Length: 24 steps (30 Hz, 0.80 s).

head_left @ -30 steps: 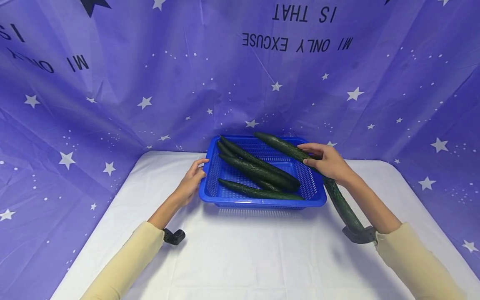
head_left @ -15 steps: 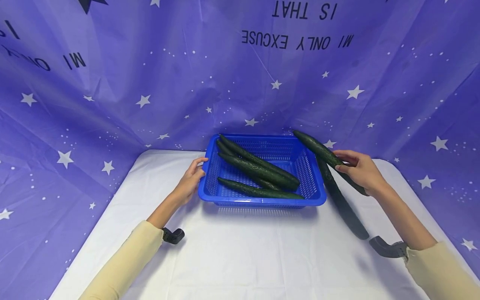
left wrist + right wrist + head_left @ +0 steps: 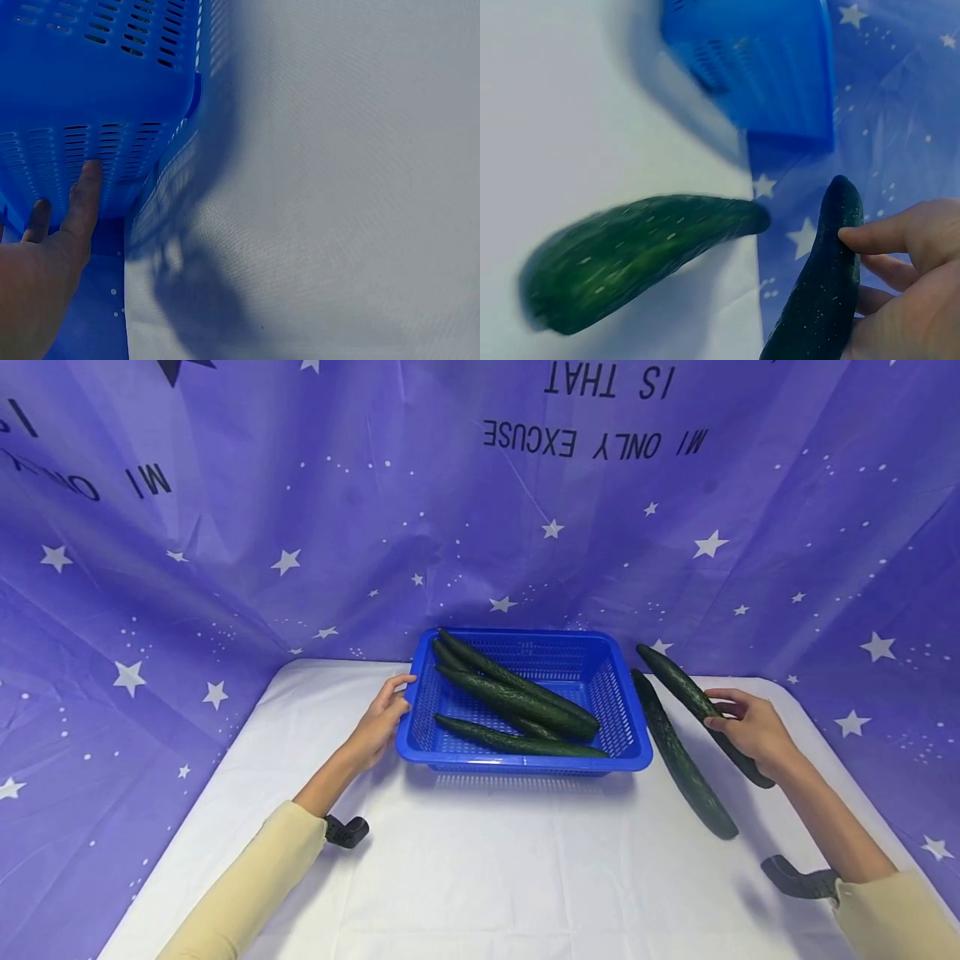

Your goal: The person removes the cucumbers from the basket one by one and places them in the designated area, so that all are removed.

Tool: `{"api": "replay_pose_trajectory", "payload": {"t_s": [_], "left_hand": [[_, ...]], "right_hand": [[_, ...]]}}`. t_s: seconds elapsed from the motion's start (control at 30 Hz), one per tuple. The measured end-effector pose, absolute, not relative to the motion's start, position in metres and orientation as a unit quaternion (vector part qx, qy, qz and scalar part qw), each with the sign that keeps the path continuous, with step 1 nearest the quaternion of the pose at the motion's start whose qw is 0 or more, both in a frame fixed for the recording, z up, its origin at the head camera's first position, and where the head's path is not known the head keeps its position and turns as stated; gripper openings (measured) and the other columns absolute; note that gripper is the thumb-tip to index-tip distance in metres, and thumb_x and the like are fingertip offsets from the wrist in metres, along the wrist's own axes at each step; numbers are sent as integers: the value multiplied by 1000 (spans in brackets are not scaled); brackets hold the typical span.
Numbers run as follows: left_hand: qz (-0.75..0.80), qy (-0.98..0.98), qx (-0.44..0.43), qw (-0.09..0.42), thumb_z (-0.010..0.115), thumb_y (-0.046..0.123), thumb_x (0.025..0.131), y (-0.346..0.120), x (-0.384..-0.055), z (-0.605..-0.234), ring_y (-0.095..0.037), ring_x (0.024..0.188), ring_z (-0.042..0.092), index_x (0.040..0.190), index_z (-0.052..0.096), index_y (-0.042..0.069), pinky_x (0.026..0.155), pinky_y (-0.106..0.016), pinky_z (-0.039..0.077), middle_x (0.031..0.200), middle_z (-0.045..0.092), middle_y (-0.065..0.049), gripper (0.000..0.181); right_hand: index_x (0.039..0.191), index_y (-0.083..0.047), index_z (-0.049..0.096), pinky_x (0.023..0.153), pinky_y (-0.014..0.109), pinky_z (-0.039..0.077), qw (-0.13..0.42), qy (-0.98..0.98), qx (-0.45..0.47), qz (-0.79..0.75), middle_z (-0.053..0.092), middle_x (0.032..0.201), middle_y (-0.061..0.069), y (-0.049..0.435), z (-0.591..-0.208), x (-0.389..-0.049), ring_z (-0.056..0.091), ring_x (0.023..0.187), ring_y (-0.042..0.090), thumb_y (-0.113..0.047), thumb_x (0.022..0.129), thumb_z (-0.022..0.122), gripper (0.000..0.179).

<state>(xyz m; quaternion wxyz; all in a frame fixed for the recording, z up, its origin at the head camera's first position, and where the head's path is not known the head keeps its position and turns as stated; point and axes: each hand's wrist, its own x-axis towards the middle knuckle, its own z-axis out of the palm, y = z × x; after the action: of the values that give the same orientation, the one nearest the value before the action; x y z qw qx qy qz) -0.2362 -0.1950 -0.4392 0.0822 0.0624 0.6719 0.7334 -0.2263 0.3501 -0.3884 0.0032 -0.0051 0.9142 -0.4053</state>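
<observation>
My right hand (image 3: 753,731) grips a long dark green cucumber (image 3: 678,681) around its middle, to the right of the blue basket. The right wrist view shows thumb and fingers on either side of this held cucumber (image 3: 821,285). Another cucumber (image 3: 682,768) lies on the table between the basket and that hand. At the left end of the blue perforated basket (image 3: 517,763), my left hand (image 3: 378,727) touches the rim. In the left wrist view, straight fingers (image 3: 84,199) rest against its outer wall. Several cucumbers (image 3: 510,697) lie inside the basket, some overlapping.
A white cloth covers the table (image 3: 480,860). Behind and at both sides hangs a purple curtain (image 3: 465,543) with stars and lettering. Black camera mounts (image 3: 347,832) are worn at both wrists.
My right hand has carried its cucumber rightward, from over the basket's right side to beyond the cucumber on the table. My left hand and the basket have stayed in place.
</observation>
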Motion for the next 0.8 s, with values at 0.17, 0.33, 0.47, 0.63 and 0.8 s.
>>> {"api": "replay_pose_trajectory", "payload": {"t_s": [0.17,0.33,0.47,0.63,0.8], "left_hand": [[733,672,56,84,37,4,95,-195,-238,-439,-27,101,61,151,28,11,79,-39,60,148,35,-22,56],[736,671,54,79,38,3,95,-195,-238,-440,-25,99,61,150,29,10,78,-39,60,146,36,-23,56],[736,670,56,80,38,4,95,-196,-239,-440,-24,99,61,150,29,10,77,-37,60,146,36,-22,56],[736,669,56,84,38,3,95,-195,-239,-440,-24,98,61,150,28,10,76,-36,60,145,37,-22,56],[735,670,56,84,38,3,95,-195,-238,-440,-24,97,61,150,28,10,77,-36,60,146,36,-23,57]], "right_hand": [[141,11,43,62,22,54,11,919,23,-393,50,130,41,360,-404,-226,65,91,28,-2,92,61,54],[140,11,43,68,25,52,16,926,31,-375,50,130,41,366,-420,-225,59,106,46,-4,91,61,55],[139,11,44,80,41,51,18,926,44,-374,50,129,40,369,-432,-225,54,113,51,-5,90,62,55],[139,11,44,86,53,49,18,927,56,-370,50,129,41,371,-442,-225,51,115,54,-5,90,61,54],[140,11,42,89,59,48,32,925,69,-373,48,131,41,367,-445,-225,50,115,55,-7,91,60,56]]}}
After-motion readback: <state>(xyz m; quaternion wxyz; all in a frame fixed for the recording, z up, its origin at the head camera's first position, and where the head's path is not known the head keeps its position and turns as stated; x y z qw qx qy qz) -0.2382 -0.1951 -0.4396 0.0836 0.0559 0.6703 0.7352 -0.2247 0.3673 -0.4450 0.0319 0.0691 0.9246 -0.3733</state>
